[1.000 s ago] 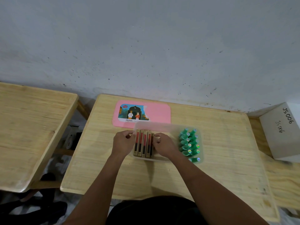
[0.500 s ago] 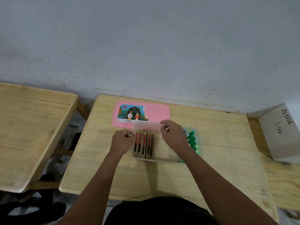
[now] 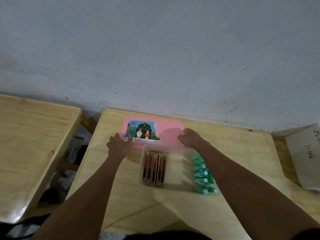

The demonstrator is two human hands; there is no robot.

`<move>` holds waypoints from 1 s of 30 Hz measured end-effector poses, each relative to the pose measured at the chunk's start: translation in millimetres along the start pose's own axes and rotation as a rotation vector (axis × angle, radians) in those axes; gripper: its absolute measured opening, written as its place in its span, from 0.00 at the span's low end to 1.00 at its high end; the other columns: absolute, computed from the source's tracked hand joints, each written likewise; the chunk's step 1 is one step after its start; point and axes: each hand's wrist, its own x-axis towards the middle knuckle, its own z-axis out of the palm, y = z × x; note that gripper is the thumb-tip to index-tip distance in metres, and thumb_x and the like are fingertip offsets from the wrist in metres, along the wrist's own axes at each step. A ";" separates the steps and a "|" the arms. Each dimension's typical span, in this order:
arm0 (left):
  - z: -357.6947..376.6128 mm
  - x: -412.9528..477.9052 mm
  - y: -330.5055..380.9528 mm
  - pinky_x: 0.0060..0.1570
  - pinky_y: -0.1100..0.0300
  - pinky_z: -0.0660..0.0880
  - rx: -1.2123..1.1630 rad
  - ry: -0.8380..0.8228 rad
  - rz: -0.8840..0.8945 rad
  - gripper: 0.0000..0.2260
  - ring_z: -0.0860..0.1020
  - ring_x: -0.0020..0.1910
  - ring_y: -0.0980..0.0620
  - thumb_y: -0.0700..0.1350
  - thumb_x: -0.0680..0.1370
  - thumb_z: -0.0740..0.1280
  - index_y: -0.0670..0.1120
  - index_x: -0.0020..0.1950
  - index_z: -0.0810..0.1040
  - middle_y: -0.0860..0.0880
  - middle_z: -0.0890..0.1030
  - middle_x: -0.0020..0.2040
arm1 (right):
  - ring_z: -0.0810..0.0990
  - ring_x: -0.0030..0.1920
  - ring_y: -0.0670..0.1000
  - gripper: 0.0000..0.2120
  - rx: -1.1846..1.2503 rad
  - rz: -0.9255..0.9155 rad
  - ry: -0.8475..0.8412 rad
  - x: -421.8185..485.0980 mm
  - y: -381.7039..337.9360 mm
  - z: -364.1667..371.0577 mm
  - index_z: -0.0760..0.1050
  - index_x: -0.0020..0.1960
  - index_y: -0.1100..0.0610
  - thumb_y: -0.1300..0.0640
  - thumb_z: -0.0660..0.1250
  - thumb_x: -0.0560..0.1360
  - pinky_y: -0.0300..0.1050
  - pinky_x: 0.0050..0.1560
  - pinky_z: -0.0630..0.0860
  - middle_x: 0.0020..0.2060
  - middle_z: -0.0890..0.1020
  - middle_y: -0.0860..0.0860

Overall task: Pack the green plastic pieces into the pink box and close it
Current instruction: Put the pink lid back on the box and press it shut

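A: Both hands on the lid?
B: Yes. My left hand (image 3: 119,146) and right hand (image 3: 191,137) touch the pink lid's (image 3: 170,131) two ends, flat on the desk (image 3: 121,201); I cannot tell whether my fingers grip it.
A: The green pieces (image 3: 202,174)?
B: In the clear box (image 3: 178,172), right side.

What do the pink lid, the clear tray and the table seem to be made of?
Pink lid: likely plastic, matte, uniform colour, printed label.
Clear tray: probably thin translucent plastic; the wood shows through.
Table: pale wood, visible grain, slight sheen.
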 end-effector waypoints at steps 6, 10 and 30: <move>3.6 9.6 10.9 0.60 0.47 0.67 0.056 0.045 0.013 0.27 0.68 0.64 0.37 0.55 0.77 0.63 0.39 0.69 0.64 0.36 0.68 0.64 | 0.79 0.56 0.60 0.23 0.285 0.099 -0.004 19.6 -15.4 10.2 0.68 0.68 0.67 0.58 0.60 0.76 0.51 0.52 0.77 0.59 0.78 0.62; -3.8 21.7 14.2 0.60 0.46 0.66 0.016 0.030 -0.041 0.25 0.67 0.64 0.38 0.52 0.77 0.63 0.38 0.67 0.65 0.36 0.68 0.64 | 0.80 0.52 0.61 0.18 0.405 0.130 -0.012 28.7 -11.2 18.0 0.77 0.56 0.66 0.56 0.58 0.74 0.55 0.55 0.79 0.51 0.81 0.61; -29.6 -47.6 27.4 0.41 0.52 0.75 -0.515 0.125 0.287 0.16 0.79 0.45 0.44 0.52 0.81 0.57 0.40 0.48 0.74 0.43 0.79 0.45 | 0.80 0.46 0.54 0.17 0.668 -0.180 0.601 -88.9 47.3 -16.8 0.73 0.66 0.49 0.49 0.58 0.80 0.47 0.49 0.75 0.49 0.83 0.56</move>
